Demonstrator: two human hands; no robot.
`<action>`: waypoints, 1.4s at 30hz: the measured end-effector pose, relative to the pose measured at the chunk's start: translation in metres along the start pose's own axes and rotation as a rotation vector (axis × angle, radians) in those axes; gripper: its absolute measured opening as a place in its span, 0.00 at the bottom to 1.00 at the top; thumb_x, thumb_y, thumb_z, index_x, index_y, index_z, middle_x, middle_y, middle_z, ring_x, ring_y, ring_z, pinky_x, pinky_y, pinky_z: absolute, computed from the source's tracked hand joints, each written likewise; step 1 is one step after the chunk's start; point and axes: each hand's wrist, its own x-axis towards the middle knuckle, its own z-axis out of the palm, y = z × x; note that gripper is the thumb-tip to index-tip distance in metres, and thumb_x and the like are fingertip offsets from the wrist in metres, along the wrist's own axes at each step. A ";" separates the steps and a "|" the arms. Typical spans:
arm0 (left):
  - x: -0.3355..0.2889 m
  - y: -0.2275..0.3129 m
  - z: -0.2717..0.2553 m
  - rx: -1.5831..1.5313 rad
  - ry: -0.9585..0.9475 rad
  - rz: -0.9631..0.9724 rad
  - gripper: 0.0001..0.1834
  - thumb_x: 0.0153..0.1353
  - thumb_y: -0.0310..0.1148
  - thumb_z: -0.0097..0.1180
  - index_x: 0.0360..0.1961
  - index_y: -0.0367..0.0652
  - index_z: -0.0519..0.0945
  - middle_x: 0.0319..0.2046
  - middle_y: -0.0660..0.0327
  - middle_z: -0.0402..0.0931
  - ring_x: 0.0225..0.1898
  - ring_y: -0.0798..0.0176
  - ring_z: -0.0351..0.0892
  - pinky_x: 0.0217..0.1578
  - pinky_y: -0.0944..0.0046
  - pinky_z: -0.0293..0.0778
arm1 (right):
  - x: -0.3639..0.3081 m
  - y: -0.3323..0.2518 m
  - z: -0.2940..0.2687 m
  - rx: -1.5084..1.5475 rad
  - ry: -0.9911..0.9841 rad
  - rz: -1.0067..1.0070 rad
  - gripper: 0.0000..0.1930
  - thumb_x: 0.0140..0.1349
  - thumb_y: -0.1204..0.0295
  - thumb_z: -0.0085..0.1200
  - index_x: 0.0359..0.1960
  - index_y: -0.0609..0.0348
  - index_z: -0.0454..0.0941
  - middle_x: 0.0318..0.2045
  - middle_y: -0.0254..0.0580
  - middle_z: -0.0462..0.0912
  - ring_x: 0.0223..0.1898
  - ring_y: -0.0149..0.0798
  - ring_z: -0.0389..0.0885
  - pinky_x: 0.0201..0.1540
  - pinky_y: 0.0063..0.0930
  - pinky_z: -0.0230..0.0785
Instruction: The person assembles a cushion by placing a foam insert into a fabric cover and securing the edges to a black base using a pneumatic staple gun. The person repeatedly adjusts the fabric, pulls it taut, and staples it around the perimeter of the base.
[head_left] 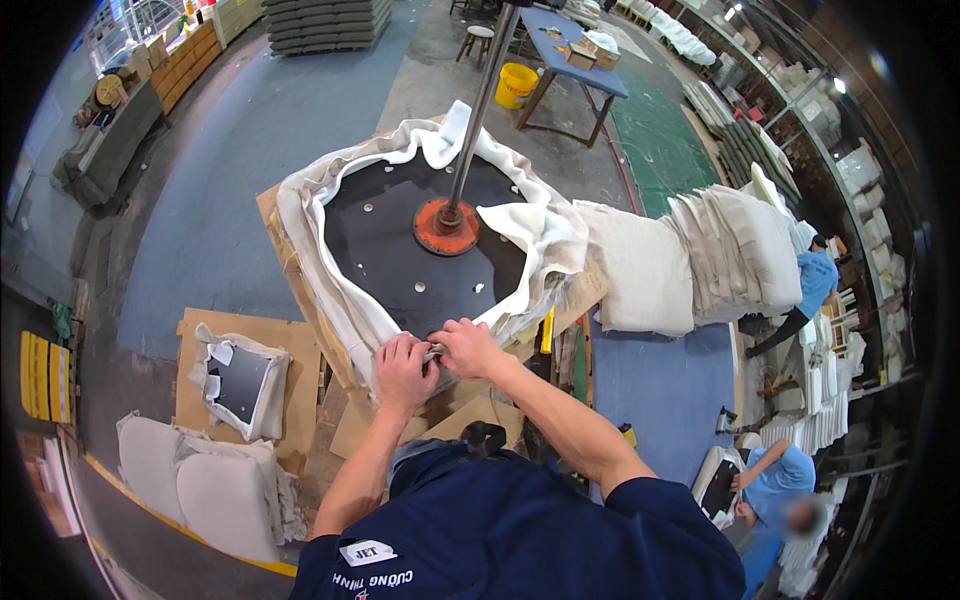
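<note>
A large seat cushion lies upside down before me, with a black base panel dotted with holes facing up. White padding and a beige fabric cover rise around its rim, and loose padding flaps fold inward at the far and right sides. An orange round press plate on a metal rod bears on the panel's middle. At the near corner my left hand is closed on the fabric edge. Beside it my right hand pinches the same edge; the fingertips hide the exact grip.
Cardboard lies under the cushion. To the right, stacked beige cushions adjoin a blue table. A smaller upturned cushion lies at left. A co-worker handles another cushion at lower right; another person stands beyond the stacks.
</note>
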 end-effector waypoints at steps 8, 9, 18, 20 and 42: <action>-0.004 0.029 0.015 -0.046 -0.044 -0.030 0.17 0.50 0.31 0.65 0.44 0.45 0.81 0.41 0.59 0.78 0.48 0.51 0.77 0.52 0.50 0.68 | -0.001 0.015 -0.015 -0.054 -0.089 -0.084 0.11 0.56 0.68 0.58 0.39 0.53 0.87 0.39 0.45 0.83 0.46 0.52 0.82 0.50 0.50 0.75; -0.005 0.031 0.015 -0.083 -0.048 -0.010 0.17 0.50 0.31 0.65 0.44 0.46 0.82 0.41 0.59 0.78 0.48 0.51 0.77 0.52 0.50 0.68 | -0.009 0.021 -0.012 0.032 -0.045 -0.097 0.10 0.57 0.68 0.58 0.38 0.54 0.87 0.39 0.47 0.83 0.45 0.53 0.82 0.49 0.49 0.76; 0.018 0.018 0.002 -0.131 -0.149 0.004 0.21 0.53 0.35 0.67 0.50 0.48 0.82 0.46 0.60 0.79 0.50 0.51 0.77 0.53 0.49 0.68 | 0.000 0.057 -0.025 0.134 0.010 0.039 0.13 0.60 0.64 0.60 0.47 0.38 0.88 0.49 0.35 0.83 0.57 0.45 0.77 0.62 0.57 0.63; 0.041 0.023 -0.008 -0.083 -0.169 0.084 0.22 0.53 0.35 0.67 0.51 0.47 0.82 0.46 0.59 0.79 0.53 0.51 0.75 0.57 0.48 0.67 | -0.003 0.054 -0.026 -0.119 -0.080 -0.052 0.16 0.59 0.63 0.61 0.49 0.32 0.88 0.57 0.27 0.80 0.66 0.37 0.71 0.69 0.65 0.53; 0.035 0.009 0.004 -0.202 -0.262 0.212 0.07 0.58 0.37 0.68 0.35 0.50 0.88 0.38 0.65 0.80 0.50 0.58 0.78 0.65 0.43 0.64 | -0.037 0.061 -0.040 -0.210 0.352 -0.301 0.06 0.62 0.65 0.61 0.40 0.45 0.84 0.41 0.29 0.85 0.49 0.38 0.83 0.63 0.51 0.63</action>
